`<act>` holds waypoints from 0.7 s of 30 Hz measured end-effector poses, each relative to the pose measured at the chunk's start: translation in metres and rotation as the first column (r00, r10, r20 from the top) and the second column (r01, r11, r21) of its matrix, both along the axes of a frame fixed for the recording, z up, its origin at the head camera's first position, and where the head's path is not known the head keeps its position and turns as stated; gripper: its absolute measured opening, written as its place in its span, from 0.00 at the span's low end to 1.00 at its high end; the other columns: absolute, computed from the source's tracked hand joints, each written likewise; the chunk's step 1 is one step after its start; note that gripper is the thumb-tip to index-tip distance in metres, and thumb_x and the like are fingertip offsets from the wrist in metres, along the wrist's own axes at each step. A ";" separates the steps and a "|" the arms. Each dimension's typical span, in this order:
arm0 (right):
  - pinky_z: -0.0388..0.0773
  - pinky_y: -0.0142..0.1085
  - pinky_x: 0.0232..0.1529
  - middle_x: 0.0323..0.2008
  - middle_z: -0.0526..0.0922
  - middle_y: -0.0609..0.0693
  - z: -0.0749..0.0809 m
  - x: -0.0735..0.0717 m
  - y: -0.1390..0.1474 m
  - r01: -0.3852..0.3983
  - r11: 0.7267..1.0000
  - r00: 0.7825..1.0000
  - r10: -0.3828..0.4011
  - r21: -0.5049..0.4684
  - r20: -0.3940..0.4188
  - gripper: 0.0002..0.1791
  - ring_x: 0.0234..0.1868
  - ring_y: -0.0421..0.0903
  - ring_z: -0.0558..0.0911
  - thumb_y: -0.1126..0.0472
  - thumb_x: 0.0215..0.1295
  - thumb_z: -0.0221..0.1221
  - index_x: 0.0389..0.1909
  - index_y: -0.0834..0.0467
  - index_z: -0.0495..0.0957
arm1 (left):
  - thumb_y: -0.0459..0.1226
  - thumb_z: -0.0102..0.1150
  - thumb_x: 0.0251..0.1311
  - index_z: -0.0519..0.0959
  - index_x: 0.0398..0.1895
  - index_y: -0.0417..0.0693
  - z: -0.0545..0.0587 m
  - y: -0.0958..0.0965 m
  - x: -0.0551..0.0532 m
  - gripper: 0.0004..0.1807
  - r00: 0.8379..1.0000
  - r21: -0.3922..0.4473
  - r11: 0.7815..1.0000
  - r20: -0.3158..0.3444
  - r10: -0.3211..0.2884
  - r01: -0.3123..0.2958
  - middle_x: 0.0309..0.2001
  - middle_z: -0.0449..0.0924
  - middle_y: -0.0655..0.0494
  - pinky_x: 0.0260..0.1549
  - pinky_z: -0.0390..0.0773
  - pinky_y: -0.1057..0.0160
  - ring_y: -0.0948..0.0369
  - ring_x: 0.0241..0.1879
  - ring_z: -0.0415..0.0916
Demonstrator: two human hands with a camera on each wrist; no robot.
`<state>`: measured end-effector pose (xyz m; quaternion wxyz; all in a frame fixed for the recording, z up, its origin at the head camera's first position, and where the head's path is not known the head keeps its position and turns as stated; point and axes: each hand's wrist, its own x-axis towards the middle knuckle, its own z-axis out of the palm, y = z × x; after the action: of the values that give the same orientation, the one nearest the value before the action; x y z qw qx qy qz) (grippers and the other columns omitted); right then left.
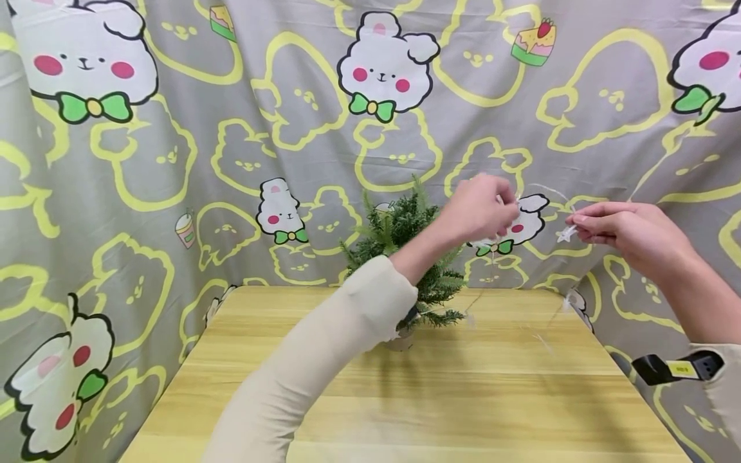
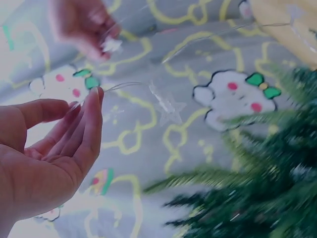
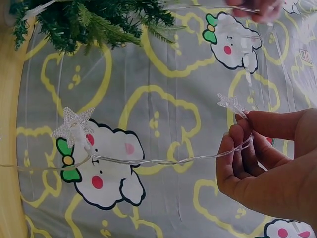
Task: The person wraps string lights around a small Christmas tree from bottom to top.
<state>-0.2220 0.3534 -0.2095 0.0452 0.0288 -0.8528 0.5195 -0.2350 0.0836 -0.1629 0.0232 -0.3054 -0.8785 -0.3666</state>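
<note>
A clear string of star lights runs between my two hands above the right side of the table. My left hand [image 1: 480, 206] is in front of the small green tree [image 1: 376, 235] and pinches the thin wire [image 2: 126, 85] between thumb and fingertips. A clear star [image 2: 171, 108] dangles from that wire in the left wrist view. Farther right, my right hand [image 1: 642, 241] pinches the wire at the base of another star light [image 3: 230, 102], its thumb and fingers curled. More of the strand, with a star [image 3: 74, 124], hangs below the right hand.
The tree stands in a small pot [image 1: 399, 341], partly hidden by my left sleeve, at the back of the wooden table [image 1: 370, 399]. A patterned curtain [image 1: 324, 148] hangs behind and on both sides. A black strap [image 1: 677, 368] is by my right cuff.
</note>
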 end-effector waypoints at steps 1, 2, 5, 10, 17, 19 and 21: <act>0.79 0.22 0.43 0.38 0.84 0.28 0.000 0.000 0.000 0.000 1.000 1.000 0.000 -0.007 0.002 0.09 0.40 0.30 0.82 0.51 0.74 0.58 0.36 0.33 0.84 | 0.32 0.55 0.68 0.81 0.35 0.49 0.006 -0.001 0.000 0.06 1.000 0.026 1.000 0.001 0.001 -0.001 0.27 0.85 0.57 0.23 0.79 0.71 0.64 0.24 0.82; 0.79 0.23 0.43 0.38 0.84 0.28 0.000 0.000 -0.001 -0.001 1.000 1.000 0.001 -0.011 0.002 0.10 0.40 0.30 0.83 0.52 0.74 0.58 0.36 0.33 0.84 | 0.31 0.54 0.67 0.81 0.35 0.49 0.012 -0.003 0.000 0.07 1.000 0.049 0.999 0.007 0.009 -0.009 0.27 0.85 0.57 0.23 0.79 0.71 0.64 0.24 0.83; 0.79 0.23 0.43 0.38 0.84 0.28 -0.001 -0.002 -0.002 -0.017 1.000 1.000 0.017 -0.017 0.009 0.11 0.40 0.30 0.83 0.53 0.74 0.57 0.36 0.33 0.84 | 0.32 0.53 0.67 0.80 0.35 0.51 0.025 -0.006 -0.004 0.07 0.999 0.080 0.996 -0.032 0.036 -0.033 0.27 0.85 0.59 0.26 0.78 0.71 0.65 0.26 0.83; 0.79 0.23 0.43 0.37 0.84 0.29 -0.004 -0.003 -0.002 -0.027 0.999 0.999 0.027 -0.024 0.017 0.13 0.39 0.31 0.83 0.55 0.75 0.57 0.34 0.33 0.85 | 0.35 0.53 0.68 0.81 0.33 0.52 0.032 -0.013 -0.017 0.08 0.993 0.073 0.994 -0.089 0.082 -0.075 0.27 0.85 0.62 0.27 0.73 0.70 0.66 0.30 0.81; 0.80 0.23 0.43 0.38 0.85 0.30 -0.008 -0.004 -0.002 -0.036 0.999 0.999 0.037 -0.037 0.022 0.14 0.39 0.32 0.83 0.56 0.75 0.58 0.34 0.33 0.85 | 0.33 0.52 0.69 0.82 0.38 0.45 0.023 -0.023 -0.042 0.08 0.996 0.125 0.988 0.027 0.088 -0.090 0.36 0.87 0.55 0.26 0.74 0.69 0.64 0.35 0.84; 0.80 0.24 0.43 0.38 0.84 0.30 -0.009 -0.005 -0.002 -0.042 0.998 0.999 0.042 -0.036 0.020 0.14 0.40 0.32 0.83 0.56 0.75 0.57 0.35 0.33 0.85 | 0.33 0.53 0.70 0.82 0.39 0.44 0.020 -0.026 -0.050 0.08 0.994 0.153 0.983 0.066 0.092 -0.101 0.39 0.87 0.55 0.28 0.76 0.70 0.65 0.36 0.84; 0.80 0.24 0.43 0.38 0.84 0.30 -0.010 -0.006 -0.002 -0.045 0.998 0.999 0.046 -0.043 0.016 0.14 0.40 0.32 0.84 0.57 0.75 0.57 0.35 0.33 0.85 | 0.33 0.54 0.71 0.83 0.40 0.43 0.018 -0.030 -0.056 0.08 0.990 0.199 0.974 0.109 0.087 -0.108 0.40 0.87 0.54 0.30 0.78 0.71 0.64 0.36 0.85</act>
<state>-0.2279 0.3512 -0.2190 0.0264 0.0429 -0.8411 0.5386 -0.2906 0.0536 -0.1448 0.0285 -0.2393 -0.8502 -0.4681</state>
